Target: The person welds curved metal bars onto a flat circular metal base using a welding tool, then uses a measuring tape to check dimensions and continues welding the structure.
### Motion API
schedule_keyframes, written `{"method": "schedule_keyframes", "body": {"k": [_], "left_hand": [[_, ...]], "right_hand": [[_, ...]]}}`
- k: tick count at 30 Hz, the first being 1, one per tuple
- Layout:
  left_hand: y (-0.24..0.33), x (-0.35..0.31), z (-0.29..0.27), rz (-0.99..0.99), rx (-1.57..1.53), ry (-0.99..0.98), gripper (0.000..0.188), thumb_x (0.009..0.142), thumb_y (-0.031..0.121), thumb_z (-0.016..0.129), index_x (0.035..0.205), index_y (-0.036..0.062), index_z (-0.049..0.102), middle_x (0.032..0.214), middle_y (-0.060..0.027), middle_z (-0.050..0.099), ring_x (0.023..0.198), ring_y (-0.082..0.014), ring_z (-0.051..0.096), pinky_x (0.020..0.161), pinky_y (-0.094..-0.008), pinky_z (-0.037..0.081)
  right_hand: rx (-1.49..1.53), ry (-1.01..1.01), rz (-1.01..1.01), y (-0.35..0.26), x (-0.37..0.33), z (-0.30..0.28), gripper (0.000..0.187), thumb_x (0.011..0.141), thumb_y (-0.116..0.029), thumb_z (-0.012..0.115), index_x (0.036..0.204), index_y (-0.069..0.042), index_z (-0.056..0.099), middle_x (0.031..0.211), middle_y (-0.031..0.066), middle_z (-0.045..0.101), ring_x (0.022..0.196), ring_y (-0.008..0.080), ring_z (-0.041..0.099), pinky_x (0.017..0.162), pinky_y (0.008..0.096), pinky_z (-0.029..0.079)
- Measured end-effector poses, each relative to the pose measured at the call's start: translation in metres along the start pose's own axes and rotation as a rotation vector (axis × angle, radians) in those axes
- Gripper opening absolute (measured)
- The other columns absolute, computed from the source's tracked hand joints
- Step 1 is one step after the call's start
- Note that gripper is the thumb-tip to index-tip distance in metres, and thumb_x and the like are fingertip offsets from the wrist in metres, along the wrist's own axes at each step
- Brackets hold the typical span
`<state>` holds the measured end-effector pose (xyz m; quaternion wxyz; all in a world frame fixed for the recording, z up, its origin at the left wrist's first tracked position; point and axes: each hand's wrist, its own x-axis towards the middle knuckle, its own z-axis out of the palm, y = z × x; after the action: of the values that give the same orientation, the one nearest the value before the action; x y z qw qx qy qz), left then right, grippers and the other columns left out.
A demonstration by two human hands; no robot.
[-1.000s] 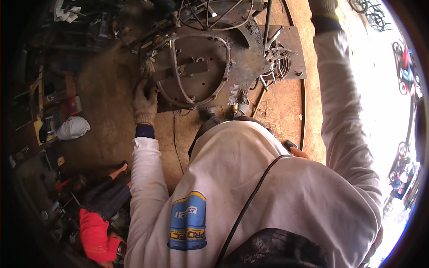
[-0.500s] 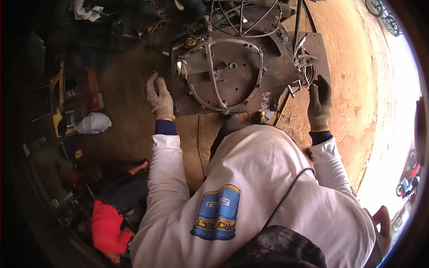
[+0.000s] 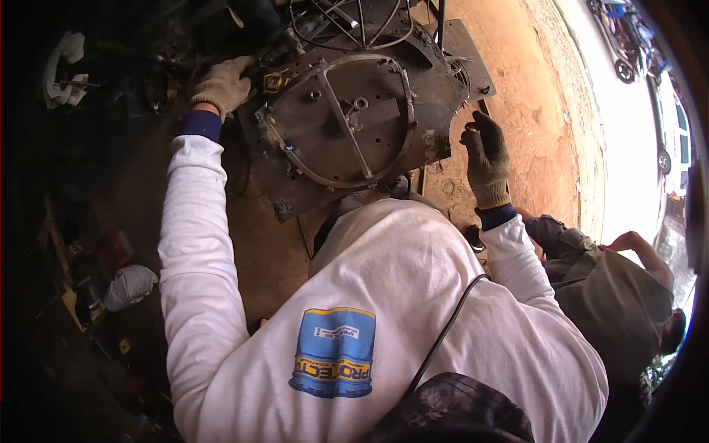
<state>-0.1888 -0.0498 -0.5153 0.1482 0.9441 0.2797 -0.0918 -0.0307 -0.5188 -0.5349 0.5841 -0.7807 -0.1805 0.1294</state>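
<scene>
On the white shirt's back [image 3: 384, 317] sits a blue-and-yellow rectangular print [image 3: 334, 352]. Ahead, the gloved left hand [image 3: 221, 85] curls over the rusty round metal plate's [image 3: 354, 125] left rim; the right hand [image 3: 484, 151], fingers loosely bent, touches its right edge.

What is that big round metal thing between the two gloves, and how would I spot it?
Find the orange dirt ground, then look left between the left hand and right hand. There sits a dark rusty metal plate. Unlike the wire scraps behind it, it carries a round ring with a bar across it.
</scene>
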Motion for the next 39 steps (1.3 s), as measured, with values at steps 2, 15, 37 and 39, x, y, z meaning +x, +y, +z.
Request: {"method": "schedule_keyframes", "body": {"k": [2, 15, 37, 39], "left_hand": [[-0.002, 0.003, 0.001, 0.016, 0.043, -0.011, 0.049, 0.087, 0.017, 0.058, 0.136, 0.0126, 0.059, 0.137, -0.0181, 0.060, 0.128, -0.0381, 0.054, 0.110, -0.0454, 0.044], [-0.031, 0.026, 0.013, 0.263, 0.008, 0.020, 0.042, 0.083, 0.017, 0.054, 0.123, 0.0050, 0.060, 0.122, -0.0227, 0.063, 0.115, -0.0439, 0.058, 0.099, -0.0493, 0.048], [0.003, -0.070, -0.058, 0.404, -0.533, 0.483, 0.032, 0.097, 0.016, 0.058, 0.126, 0.0021, 0.060, 0.103, -0.0133, 0.068, 0.081, -0.0206, 0.070, 0.075, -0.0362, 0.056], [0.046, -0.094, -0.046, 0.467, -0.802, 0.552, 0.034, 0.097, 0.019, 0.059, 0.126, 0.0024, 0.060, 0.104, -0.0133, 0.067, 0.081, -0.0232, 0.069, 0.075, -0.0370, 0.055]], "right_hand": [[0.049, 0.014, 0.066, 0.002, -0.015, 0.007, 0.034, 0.100, -0.013, 0.062, 0.131, 0.001, 0.058, 0.122, 0.0103, 0.066, 0.105, 0.0152, 0.063, 0.091, 0.0269, 0.050], [-0.059, 0.064, 0.090, -0.002, -0.048, 0.014, 0.036, 0.100, -0.017, 0.063, 0.131, 0.000, 0.059, 0.121, 0.0111, 0.066, 0.106, 0.0167, 0.063, 0.092, 0.0297, 0.050], [0.084, 0.017, 0.010, -0.049, -0.042, 0.034, 0.036, 0.101, -0.015, 0.061, 0.132, 0.002, 0.057, 0.117, 0.0101, 0.065, 0.103, 0.0146, 0.062, 0.092, 0.0288, 0.049], [0.180, -0.041, -0.089, -0.075, -0.038, 0.045, 0.040, 0.102, -0.019, 0.060, 0.135, 0.003, 0.055, 0.117, 0.0108, 0.065, 0.103, 0.0157, 0.062, 0.093, 0.0293, 0.049]]}}
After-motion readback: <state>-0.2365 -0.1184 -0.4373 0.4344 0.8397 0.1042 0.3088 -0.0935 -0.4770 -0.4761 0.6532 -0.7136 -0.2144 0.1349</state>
